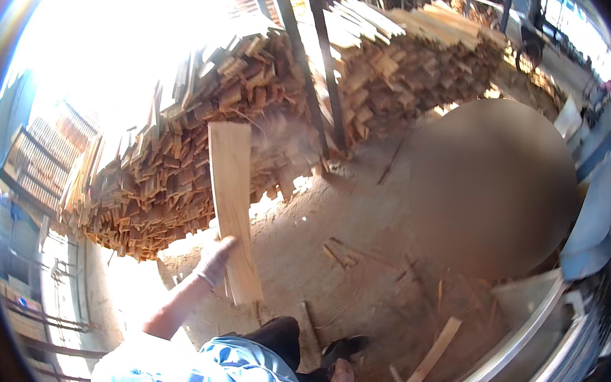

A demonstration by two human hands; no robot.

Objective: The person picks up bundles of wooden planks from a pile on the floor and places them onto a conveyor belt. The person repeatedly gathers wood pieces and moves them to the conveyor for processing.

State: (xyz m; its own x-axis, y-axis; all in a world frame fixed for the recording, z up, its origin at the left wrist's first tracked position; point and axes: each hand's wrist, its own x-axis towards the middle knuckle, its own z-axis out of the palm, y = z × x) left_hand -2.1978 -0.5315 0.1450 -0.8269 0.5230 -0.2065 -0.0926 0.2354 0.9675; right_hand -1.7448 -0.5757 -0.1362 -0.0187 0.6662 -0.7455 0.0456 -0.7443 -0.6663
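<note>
A long, flat wooden board (230,203) stands up at a slant in front of me. My left hand (215,259), in a light glove, is closed on its left edge, below the middle. The board's far end overlaps the stacked wood behind it, and its near end hangs above the ground by my legs. My right hand (341,379), also gloved, hangs low beside my dark trouser leg and shoe, away from the board. Its fingers are too small and blurred to show whether they are open or closed; no object shows in it.
Large piles of cut wood (177,181) line the left and back, with dark metal posts (318,70) between them. Loose wood strips (434,352) lie on the dusty floor. A curved metal edge (500,357) runs along the right. A round blurred patch (496,188) hides the right middle.
</note>
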